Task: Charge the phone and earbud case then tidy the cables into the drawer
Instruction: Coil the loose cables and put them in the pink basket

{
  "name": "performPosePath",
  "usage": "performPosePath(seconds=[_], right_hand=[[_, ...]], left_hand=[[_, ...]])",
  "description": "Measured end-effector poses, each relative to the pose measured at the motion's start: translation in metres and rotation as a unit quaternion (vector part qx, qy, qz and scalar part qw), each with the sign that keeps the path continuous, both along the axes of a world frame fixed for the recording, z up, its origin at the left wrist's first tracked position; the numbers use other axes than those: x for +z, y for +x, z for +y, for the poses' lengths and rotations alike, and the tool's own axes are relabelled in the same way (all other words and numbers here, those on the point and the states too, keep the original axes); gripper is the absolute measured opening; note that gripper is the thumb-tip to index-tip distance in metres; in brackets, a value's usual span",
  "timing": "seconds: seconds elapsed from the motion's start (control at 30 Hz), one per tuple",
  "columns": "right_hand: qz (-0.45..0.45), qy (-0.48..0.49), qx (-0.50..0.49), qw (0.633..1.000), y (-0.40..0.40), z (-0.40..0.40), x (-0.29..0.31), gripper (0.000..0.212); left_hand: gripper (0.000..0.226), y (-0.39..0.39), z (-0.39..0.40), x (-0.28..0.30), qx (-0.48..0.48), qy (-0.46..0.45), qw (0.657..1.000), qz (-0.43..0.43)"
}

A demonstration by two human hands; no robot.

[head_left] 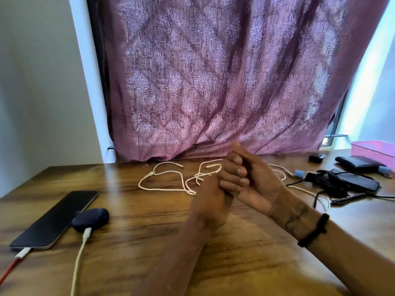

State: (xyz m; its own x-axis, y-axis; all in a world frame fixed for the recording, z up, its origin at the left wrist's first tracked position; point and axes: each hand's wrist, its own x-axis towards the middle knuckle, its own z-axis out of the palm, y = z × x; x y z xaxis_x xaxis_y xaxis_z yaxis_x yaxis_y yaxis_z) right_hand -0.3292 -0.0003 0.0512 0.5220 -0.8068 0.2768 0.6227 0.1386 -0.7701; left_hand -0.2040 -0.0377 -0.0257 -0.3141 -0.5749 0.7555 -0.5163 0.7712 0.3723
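So nearest the camera, the red cable (12, 264) is sitting plugged into the phone (54, 218) at front left, and the white charging cable (80, 259) is going into the dark earbud case (90, 218), which is touching the phone's right edge. Looks to me like the charging part is sorted.

Mid-desk, both hands are meeting over the wooden desk (149, 231). The left hand (210, 201) is curling its fingers over the right hand (256, 180), whose fingers are lying fairly straight. Can't tell if anything's pinched between them.

Just behind, the loose white cable (171, 180) is sprawling in loops, running mostly left-right, stretching left from the fingertips. Left hand's nearer to it, I'd guess.

Further right, black cables (327, 180) are bunching up, then a pink basket (374, 149). No drawer showing.
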Motion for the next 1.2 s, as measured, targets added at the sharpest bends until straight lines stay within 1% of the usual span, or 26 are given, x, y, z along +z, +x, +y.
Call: performPosePath(seconds=[0.07, 0.13, 0.2, 0.23, 0.27, 0.3, 0.33, 0.37, 0.4, 0.47, 0.53, 0.57, 0.6, 0.63, 0.7, 0.73, 0.77, 0.8, 0.83, 0.9, 0.93, 1.0, 1.07, 1.1, 1.17, 1.2], right_hand=[[-0.011, -0.02, -0.115, 0.993, -0.003, -0.001, 0.0, 0.045], [-0.009, -0.059, -0.217, 0.974, -0.011, -0.008, -0.004, 0.043], [0.016, -0.102, -0.284, 0.953, -0.017, -0.018, -0.011, 0.041], [0.046, -0.14, -0.327, 0.934, -0.02, -0.023, -0.013, 0.041], [0.097, -0.187, -0.395, 0.894, -0.025, -0.027, -0.016, 0.04], [0.171, -0.238, -0.475, 0.83, -0.031, -0.028, -0.016, 0.039], [0.255, -0.286, -0.544, 0.746, -0.037, -0.03, -0.016, 0.037], [0.327, -0.326, -0.583, 0.668, -0.044, -0.031, -0.017, 0.035], [0.375, -0.349, -0.586, 0.628, -0.049, -0.032, -0.018, 0.034], [0.453, -0.361, -0.532, 0.617, -0.05, -0.033, -0.027, 0.034], [0.532, -0.368, -0.473, 0.598, -0.035, -0.029, -0.034, 0.04], [0.551, -0.375, -0.452, 0.593, -0.025, -0.025, -0.035, 0.045], [0.559, -0.369, -0.426, 0.608, -0.017, -0.02, -0.034, 0.05], [0.547, -0.338, -0.399, 0.654, -0.008, -0.013, -0.031, 0.056], [0.461, -0.211, -0.323, 0.799, 0.005, 0.001, -0.023, 0.064], [0.402, -0.14, -0.274, 0.862, 0.01, 0.008, -0.018, 0.065], [0.341, -0.093, -0.233, 0.906, 0.013, 0.014, -0.013, 0.062], [0.283, -0.07, -0.202, 0.935, 0.015, 0.018, -0.01, 0.056], [0.232, -0.06, -0.171, 0.956, 0.016, 0.021, -0.006, 0.05], [0.146, -0.031, -0.101, 0.984, 0.015, 0.025, 0.0, 0.043], [0.111, -0.013, -0.071, 0.991, 0.015, 0.026, 0.002, 0.042], [0.052, 0.004, -0.041, 0.998, 0.016, 0.029, 0.004, 0.043], [-0.015, 0.011, -0.046, 0.999, 0.016, 0.03, 0.005, 0.042], [-0.053, 0.013, -0.06, 0.997, 0.014, 0.028, 0.006, 0.04], [-0.107, 0.001, -0.104, 0.989, 0.007, 0.024, 0.011, 0.037], [-0.114, -0.019, -0.139, 0.983, 0.0, 0.019, 0.014, 0.036]], left_hand=[[0.039, -0.007, 0.008, 0.01, 0.011, -0.031, 0.999, -0.035], [0.032, -0.009, 0.011, 0.018, 0.025, -0.046, 0.997, -0.053], [0.024, -0.004, 0.008, 0.016, 0.05, -0.053, 0.995, -0.072], [0.022, -0.001, 0.006, 0.013, 0.062, -0.053, 0.994, -0.075], [0.018, 0.004, 0.002, 0.01, 0.077, -0.049, 0.993, -0.072], [0.016, 0.008, -0.001, 0.009, 0.096, -0.054, 0.992, -0.069], [0.019, 0.014, -0.003, 0.009, 0.121, -0.062, 0.989, -0.063], [0.025, 0.019, -0.006, 0.011, 0.143, -0.084, 0.985, -0.055], [0.031, 0.024, -0.006, 0.017, 0.156, -0.101, 0.981, -0.049], [0.037, 0.032, -0.006, 0.031, 0.168, -0.125, 0.977, -0.043], [0.036, 0.036, 0.0, 0.043, 0.193, -0.151, 0.969, -0.042], [0.035, 0.036, 0.003, 0.047, 0.206, -0.158, 0.965, -0.035], [0.033, 0.035, 0.005, 0.05, 0.211, -0.159, 0.964, -0.022], [0.032, 0.034, 0.006, 0.052, 0.21, -0.162, 0.964, -0.013], [0.032, 0.034, 0.006, 0.054, 0.192, -0.164, 0.968, 0.009], [0.031, 0.035, 0.006, 0.055, 0.181, -0.16, 0.97, 0.024], [0.03, 0.036, 0.005, 0.055, 0.174, -0.154, 0.972, 0.038], [0.028, 0.037, 0.005, 0.055, 0.169, -0.142, 0.974, 0.051], [0.025, 0.037, 0.006, 0.053, 0.166, -0.128, 0.976, 0.061], [0.012, 0.036, 0.006, 0.048, 0.172, -0.121, 0.976, 0.053], [0.011, 0.035, 0.007, 0.046, 0.173, -0.121, 0.976, 0.044], [0.014, 0.03, 0.011, 0.041, 0.128, -0.114, 0.983, 0.061], [0.007, 0.02, 0.02, 0.039, 0.077, -0.089, 0.989, 0.094], [0.008, 0.013, 0.022, 0.037, 0.084, -0.083, 0.989, 0.083], [0.014, 0.003, 0.021, 0.029, 0.129, -0.081, 0.988, 0.0], [0.024, -0.003, 0.021, 0.026, 0.13, -0.067, 0.989, -0.037]])
